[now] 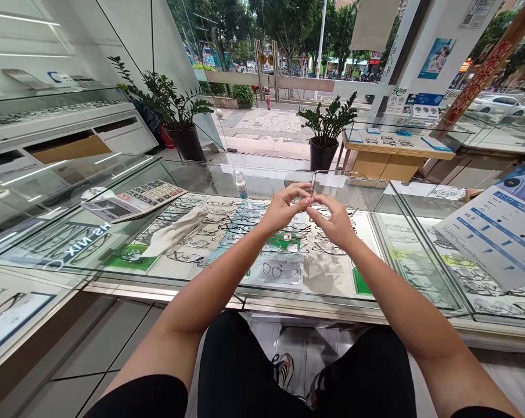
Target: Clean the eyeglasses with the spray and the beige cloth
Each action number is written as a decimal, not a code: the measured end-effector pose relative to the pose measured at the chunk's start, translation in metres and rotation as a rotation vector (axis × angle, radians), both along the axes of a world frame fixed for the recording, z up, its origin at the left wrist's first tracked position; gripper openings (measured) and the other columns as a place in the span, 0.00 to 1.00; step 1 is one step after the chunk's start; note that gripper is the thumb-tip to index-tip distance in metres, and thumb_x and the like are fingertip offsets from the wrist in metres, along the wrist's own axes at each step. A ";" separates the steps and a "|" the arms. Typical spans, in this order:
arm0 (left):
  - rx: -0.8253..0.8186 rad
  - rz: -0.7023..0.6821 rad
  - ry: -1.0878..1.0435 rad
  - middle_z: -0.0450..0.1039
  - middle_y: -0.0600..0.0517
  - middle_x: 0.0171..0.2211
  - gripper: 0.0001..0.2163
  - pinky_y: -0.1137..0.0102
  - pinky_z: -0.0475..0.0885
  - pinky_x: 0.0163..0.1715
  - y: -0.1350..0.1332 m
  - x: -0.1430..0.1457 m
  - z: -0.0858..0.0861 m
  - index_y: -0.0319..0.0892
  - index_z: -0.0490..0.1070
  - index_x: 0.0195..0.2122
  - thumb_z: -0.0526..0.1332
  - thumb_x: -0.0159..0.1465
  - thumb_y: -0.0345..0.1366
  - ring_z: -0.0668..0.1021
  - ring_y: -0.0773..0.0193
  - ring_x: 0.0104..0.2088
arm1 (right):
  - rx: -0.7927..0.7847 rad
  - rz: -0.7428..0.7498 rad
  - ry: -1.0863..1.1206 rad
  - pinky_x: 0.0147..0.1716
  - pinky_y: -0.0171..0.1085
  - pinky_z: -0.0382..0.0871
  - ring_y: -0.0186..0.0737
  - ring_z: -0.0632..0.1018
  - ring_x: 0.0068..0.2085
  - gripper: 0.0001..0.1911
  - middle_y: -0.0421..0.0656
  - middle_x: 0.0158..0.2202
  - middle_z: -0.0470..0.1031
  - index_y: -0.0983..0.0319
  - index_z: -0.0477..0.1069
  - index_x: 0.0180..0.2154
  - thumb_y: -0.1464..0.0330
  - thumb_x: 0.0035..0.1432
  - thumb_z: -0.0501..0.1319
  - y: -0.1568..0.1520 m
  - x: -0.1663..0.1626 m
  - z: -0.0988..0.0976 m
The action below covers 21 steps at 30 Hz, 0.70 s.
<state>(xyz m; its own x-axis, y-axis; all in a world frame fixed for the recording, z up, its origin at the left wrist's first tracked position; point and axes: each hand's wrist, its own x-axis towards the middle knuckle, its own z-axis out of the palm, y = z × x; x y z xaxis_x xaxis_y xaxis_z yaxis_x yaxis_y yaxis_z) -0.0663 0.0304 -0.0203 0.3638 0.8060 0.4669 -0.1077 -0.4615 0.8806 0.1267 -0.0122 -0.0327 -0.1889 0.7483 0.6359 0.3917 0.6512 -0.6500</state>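
Both hands meet above the glass display counter, fingertips pinched together. My left hand grips a thin-framed pair of eyeglasses from the left, its index finger and thumb closed on it. From the other side, my right hand pinches the same eyeglasses near the middle. One slim part stands upright over the fingertips and a thin line runs off to the right; the rest is hidden by the fingers. Under the glass lie rows of eyeglasses. A white spray bottle stands beyond my left hand.
On the counter to the left are a large calculator and a pale cloth. A printed leaflet stands tilted at the right. Potted plants stand beyond the counter by the glass doors. My legs are close below the counter's edge.
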 end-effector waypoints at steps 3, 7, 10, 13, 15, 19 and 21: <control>0.120 0.080 0.107 0.77 0.39 0.65 0.17 0.52 0.75 0.64 0.003 -0.009 0.008 0.45 0.86 0.41 0.71 0.70 0.54 0.75 0.43 0.69 | 0.012 -0.019 0.003 0.59 0.52 0.78 0.52 0.85 0.54 0.18 0.50 0.54 0.87 0.56 0.81 0.52 0.50 0.73 0.65 0.003 0.003 -0.001; 0.280 0.605 0.247 0.74 0.40 0.66 0.10 0.47 0.62 0.75 0.018 -0.038 0.019 0.45 0.83 0.46 0.69 0.71 0.45 0.71 0.41 0.71 | 0.029 -0.061 0.007 0.58 0.52 0.77 0.52 0.84 0.54 0.16 0.50 0.53 0.87 0.56 0.82 0.50 0.53 0.74 0.63 0.010 0.015 0.001; 0.190 0.986 0.423 0.63 0.39 0.75 0.13 0.43 0.54 0.78 0.036 -0.066 0.019 0.46 0.81 0.54 0.68 0.72 0.44 0.60 0.33 0.78 | 0.073 -0.138 0.032 0.56 0.51 0.77 0.51 0.84 0.51 0.15 0.48 0.51 0.87 0.57 0.82 0.50 0.55 0.74 0.64 0.016 0.027 0.004; -0.005 1.092 0.664 0.52 0.40 0.82 0.19 0.36 0.49 0.76 0.055 -0.087 0.009 0.48 0.81 0.59 0.70 0.69 0.46 0.50 0.27 0.81 | 0.097 -0.193 0.074 0.55 0.52 0.77 0.51 0.84 0.51 0.16 0.48 0.51 0.87 0.57 0.82 0.49 0.54 0.73 0.64 0.021 0.037 0.004; -0.122 1.037 0.808 0.49 0.40 0.83 0.23 0.33 0.44 0.76 0.065 -0.095 0.000 0.49 0.82 0.60 0.73 0.66 0.49 0.45 0.24 0.82 | 0.094 -0.211 0.090 0.54 0.52 0.77 0.52 0.85 0.50 0.17 0.49 0.51 0.87 0.57 0.82 0.47 0.52 0.73 0.64 0.024 0.041 0.004; -0.226 0.939 0.943 0.52 0.37 0.83 0.32 0.31 0.41 0.75 0.076 -0.102 -0.013 0.50 0.81 0.65 0.74 0.61 0.56 0.45 0.21 0.82 | 0.090 -0.214 0.084 0.54 0.53 0.77 0.52 0.85 0.50 0.19 0.50 0.51 0.87 0.57 0.81 0.46 0.49 0.73 0.64 0.024 0.042 0.003; -0.235 0.928 0.968 0.56 0.36 0.81 0.34 0.31 0.43 0.75 0.079 -0.103 -0.016 0.50 0.80 0.67 0.73 0.62 0.58 0.47 0.21 0.82 | 0.094 -0.212 0.078 0.54 0.53 0.77 0.52 0.85 0.51 0.19 0.50 0.52 0.87 0.57 0.81 0.46 0.49 0.73 0.64 0.023 0.040 0.004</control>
